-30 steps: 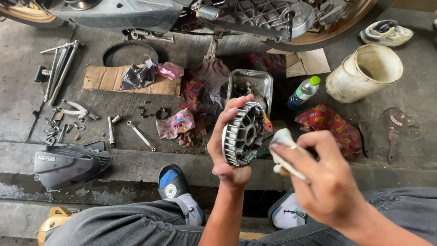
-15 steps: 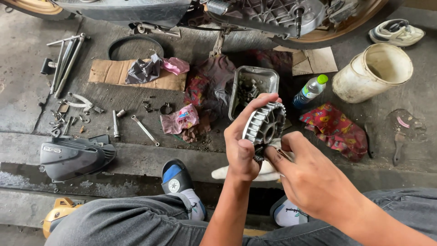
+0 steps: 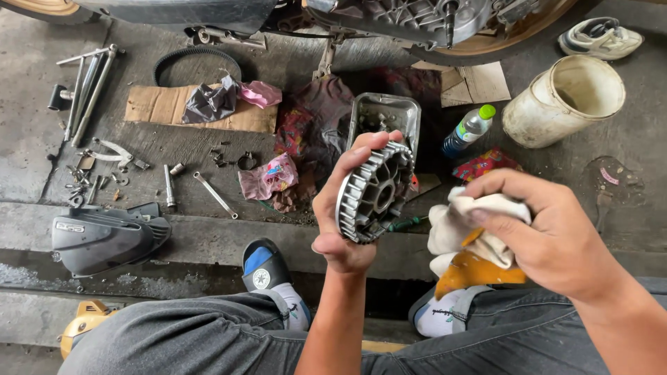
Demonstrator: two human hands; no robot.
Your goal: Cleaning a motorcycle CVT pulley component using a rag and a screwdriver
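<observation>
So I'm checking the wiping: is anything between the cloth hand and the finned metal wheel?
Nothing visible stands between them. The right hand holds a white and orange rag just right of the finned metal wheel, which the left hand holds up; only a small open gap separates rag and wheel.

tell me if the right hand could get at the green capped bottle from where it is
Probably yes, after letting go. The right hand is bunched around a white and orange rag, so its fingers are taken. The bottle stands upright on the floor beyond it, with nothing between them.
</observation>
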